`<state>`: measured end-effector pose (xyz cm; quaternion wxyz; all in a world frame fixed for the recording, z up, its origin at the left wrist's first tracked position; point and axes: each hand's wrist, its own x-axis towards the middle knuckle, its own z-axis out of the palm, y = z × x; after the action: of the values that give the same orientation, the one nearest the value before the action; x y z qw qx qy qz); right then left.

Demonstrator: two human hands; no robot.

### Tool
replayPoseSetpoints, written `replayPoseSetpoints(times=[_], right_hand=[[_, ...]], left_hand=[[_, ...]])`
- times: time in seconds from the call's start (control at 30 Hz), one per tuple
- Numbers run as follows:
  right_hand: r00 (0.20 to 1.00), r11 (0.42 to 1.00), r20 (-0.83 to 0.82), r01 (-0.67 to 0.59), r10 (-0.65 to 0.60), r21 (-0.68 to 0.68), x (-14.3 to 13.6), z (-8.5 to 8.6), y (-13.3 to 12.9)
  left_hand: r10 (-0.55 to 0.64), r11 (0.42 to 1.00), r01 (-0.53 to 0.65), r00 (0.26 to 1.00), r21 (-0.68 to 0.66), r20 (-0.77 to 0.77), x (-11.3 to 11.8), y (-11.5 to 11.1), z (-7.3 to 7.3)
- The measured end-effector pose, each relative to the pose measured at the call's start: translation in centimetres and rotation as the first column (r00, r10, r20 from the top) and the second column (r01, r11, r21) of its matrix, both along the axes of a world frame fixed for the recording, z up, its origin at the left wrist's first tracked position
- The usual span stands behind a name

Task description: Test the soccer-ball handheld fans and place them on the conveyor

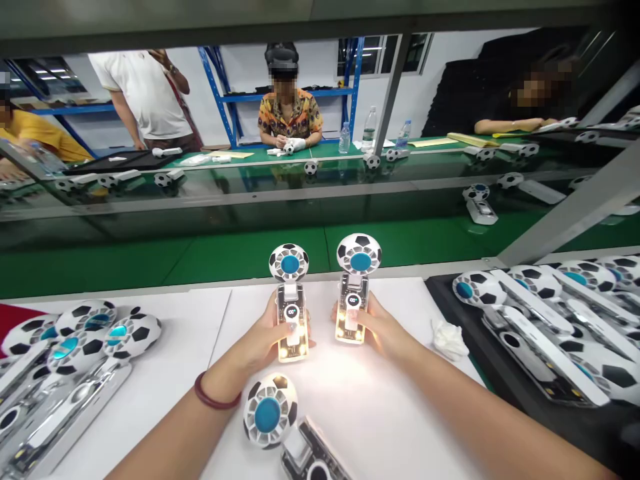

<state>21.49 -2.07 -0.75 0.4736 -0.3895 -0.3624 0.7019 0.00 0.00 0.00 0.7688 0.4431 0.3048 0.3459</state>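
My left hand (273,337) is wrapped round a handheld device (293,320) with a soccer-ball patterned round head, a blue centre and a clear body. Its small round display reads 100 and warm lights glow at its lower end. A matching device (353,300), also lit and showing 100, is held upright in my right hand (377,323), a short way to the right. Both thumbs press on the fronts of the bodies. Nearer to me, a third device (269,410) lies on the white table surface (385,413), its lower end cut off by the frame.
More devices lie piled at the left (80,347) and in a black tray (435,293) at the right. A crumpled white tissue (449,339) is beside the tray. Beyond the green conveyor (240,257), several people sit or stand. A slanted metal post (565,207) rises at the right.
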Motion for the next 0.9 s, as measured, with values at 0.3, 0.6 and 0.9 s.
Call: replayPoseSetpoints(times=[0.3,0.6,0.9], right_hand=[[1.000,1.000,-0.002,-0.017,0.017,0.026,0.12,-0.18,-0.02],[0.999,0.999,0.003,-0.042,0.042,0.020,0.44,-0.68,-0.08],[0.999,0.996,0.024,-0.041,0.039,0.084,0.30,-0.96,0.02]], left_hand=[[-0.012,1.000,0.012,1.000,-0.026,-0.002,0.16,-0.01,0.30],[-0.003,1.000,0.003,1.000,-0.027,-0.002,0.26,-0.31,0.79],[0.029,0.999,-0.029,0.999,-0.036,0.012,0.42,-0.28,0.60]])
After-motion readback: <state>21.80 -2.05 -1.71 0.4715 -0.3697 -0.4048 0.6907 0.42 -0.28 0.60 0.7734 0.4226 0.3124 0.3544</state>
